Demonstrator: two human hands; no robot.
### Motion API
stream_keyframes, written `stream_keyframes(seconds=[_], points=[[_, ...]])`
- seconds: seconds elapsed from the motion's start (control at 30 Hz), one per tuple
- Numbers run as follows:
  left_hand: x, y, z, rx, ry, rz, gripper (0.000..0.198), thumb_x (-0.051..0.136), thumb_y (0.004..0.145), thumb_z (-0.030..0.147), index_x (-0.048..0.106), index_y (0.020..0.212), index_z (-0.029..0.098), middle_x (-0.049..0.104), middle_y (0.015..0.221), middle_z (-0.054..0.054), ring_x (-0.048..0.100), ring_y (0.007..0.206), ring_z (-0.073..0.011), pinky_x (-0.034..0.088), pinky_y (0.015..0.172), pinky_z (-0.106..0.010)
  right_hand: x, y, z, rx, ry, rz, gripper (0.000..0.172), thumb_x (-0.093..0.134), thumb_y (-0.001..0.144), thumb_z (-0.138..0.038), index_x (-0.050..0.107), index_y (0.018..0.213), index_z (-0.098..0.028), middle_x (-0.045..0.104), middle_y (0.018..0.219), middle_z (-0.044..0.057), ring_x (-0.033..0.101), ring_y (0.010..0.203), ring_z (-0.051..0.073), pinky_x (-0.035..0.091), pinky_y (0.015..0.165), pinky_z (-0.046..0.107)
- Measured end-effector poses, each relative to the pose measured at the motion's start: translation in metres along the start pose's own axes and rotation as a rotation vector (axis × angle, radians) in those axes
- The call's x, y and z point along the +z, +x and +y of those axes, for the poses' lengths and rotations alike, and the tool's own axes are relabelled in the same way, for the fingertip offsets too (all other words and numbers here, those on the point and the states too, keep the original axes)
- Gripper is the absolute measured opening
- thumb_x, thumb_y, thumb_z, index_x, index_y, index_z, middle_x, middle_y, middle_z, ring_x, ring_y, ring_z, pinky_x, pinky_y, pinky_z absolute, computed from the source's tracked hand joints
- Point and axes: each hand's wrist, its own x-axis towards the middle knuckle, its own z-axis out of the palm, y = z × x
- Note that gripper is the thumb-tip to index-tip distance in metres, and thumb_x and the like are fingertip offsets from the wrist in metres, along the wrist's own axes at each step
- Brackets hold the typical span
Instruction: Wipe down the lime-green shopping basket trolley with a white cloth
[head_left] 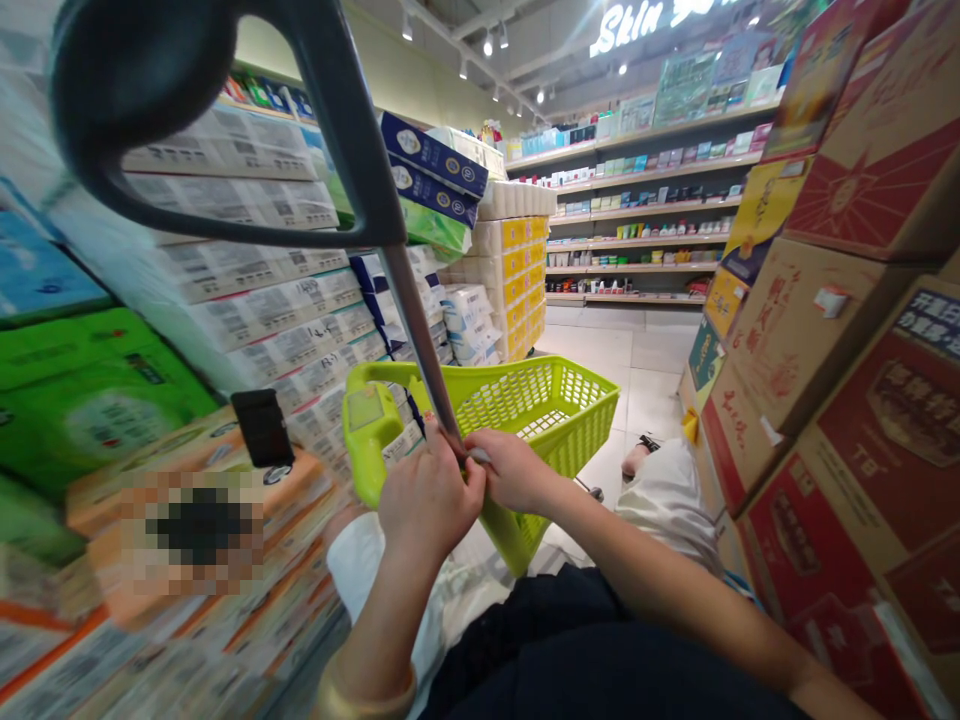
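A green rolling shopping basket (570, 385) with latticed sides stands in front of me, and no goods show in it. A metal pole (414, 315) slants up to the left from it and ends in a large dark grey looped handle (375, 130), close to the camera. My left hand (429, 492) is closed around the pole's lower part, its thumb pressed to the side. From the right, my right hand (517, 473) is closed at the same spot, fingers against the pole beside a small greyish piece. What lies under the fingers is hidden.
Stacked paper packs (277, 270) and a black phone-like object (262, 428) are on the left. Piled cardboard boxes (795, 330) line the right. Shelves of small goods (637, 240) stand behind a tiled floor (637, 345). My legs flank the basket.
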Motion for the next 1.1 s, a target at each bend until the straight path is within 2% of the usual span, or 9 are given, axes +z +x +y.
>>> stream_keyframes(seconds=[0.13,0.27,0.37,0.5,0.63,0.77,0.97,1.1], points=[[-0.001,0.000,-0.001,0.005,0.000,-0.013,0.063,0.040,0.085,0.036,0.042,0.133,-0.005,0.072,0.082,-0.017,0.070,0.080,-0.0304,0.052,0.073,-0.038,-0.004,0.000,0.018,0.037,0.088,-0.019,0.030,0.050,0.073,-0.007,0.067,0.093,-0.023,0.069,0.089,-0.001,0.063,0.084,0.016,0.048,0.078,0.026],[0.001,0.000,0.000,0.005,-0.009,0.008,0.065,0.041,0.085,0.036,0.038,0.136,-0.004,0.073,0.083,-0.017,0.070,0.080,-0.0295,0.052,0.073,-0.038,-0.007,-0.003,0.038,0.143,0.008,0.043,0.035,0.047,0.070,-0.004,0.067,0.091,-0.022,0.070,0.090,-0.001,0.063,0.085,0.017,0.048,0.081,0.029],[0.002,0.000,0.000,0.008,-0.012,0.004,0.066,0.041,0.084,0.036,0.038,0.136,-0.005,0.072,0.084,-0.017,0.070,0.082,-0.0295,0.052,0.074,-0.037,-0.005,-0.004,0.025,0.100,-0.022,0.043,0.035,0.048,0.070,-0.004,0.067,0.093,-0.023,0.070,0.094,0.000,0.063,0.088,0.017,0.048,0.083,0.030],[0.000,-0.001,0.000,0.013,-0.018,0.008,0.064,0.041,0.084,0.037,0.042,0.132,-0.005,0.072,0.087,-0.018,0.070,0.084,-0.0294,0.052,0.075,-0.036,-0.003,-0.002,0.003,-0.006,0.022,-0.007,0.025,0.052,0.076,-0.011,0.067,0.093,-0.022,0.069,0.090,0.002,0.062,0.084,0.018,0.048,0.079,0.029],[-0.001,-0.001,0.000,0.010,-0.037,0.006,0.063,0.042,0.084,0.035,0.041,0.133,-0.004,0.073,0.085,-0.017,0.070,0.083,-0.0296,0.052,0.074,-0.037,-0.007,-0.003,0.015,0.038,0.123,-0.027,0.034,0.048,0.071,-0.005,0.066,0.095,-0.022,0.069,0.092,0.000,0.063,0.087,0.017,0.048,0.082,0.028],[0.000,-0.001,0.001,0.019,-0.029,0.015,0.063,0.041,0.084,0.034,0.040,0.135,-0.005,0.072,0.083,-0.017,0.070,0.082,-0.0295,0.052,0.074,-0.037,-0.006,-0.007,0.028,0.088,0.038,0.045,0.039,0.045,0.067,-0.002,0.065,0.094,-0.022,0.068,0.094,0.001,0.062,0.091,0.018,0.047,0.087,0.031],[0.001,0.000,0.000,0.020,-0.006,0.017,0.065,0.041,0.084,0.035,0.040,0.134,-0.007,0.073,0.085,-0.018,0.070,0.082,-0.0300,0.053,0.073,-0.037,0.014,-0.014,0.008,-0.098,-0.025,0.126,0.031,0.050,0.078,-0.010,0.062,0.104,-0.019,0.064,0.098,0.006,0.059,0.091,0.019,0.048,0.083,0.031],[0.001,-0.001,-0.001,0.018,0.001,0.017,0.065,0.041,0.084,0.035,0.041,0.134,-0.006,0.073,0.083,-0.017,0.071,0.080,-0.0297,0.053,0.072,-0.037,0.015,-0.018,0.019,-0.123,-0.008,0.148,0.038,0.047,0.074,-0.005,0.061,0.107,-0.020,0.063,0.101,0.005,0.057,0.095,0.019,0.045,0.090,0.033]])
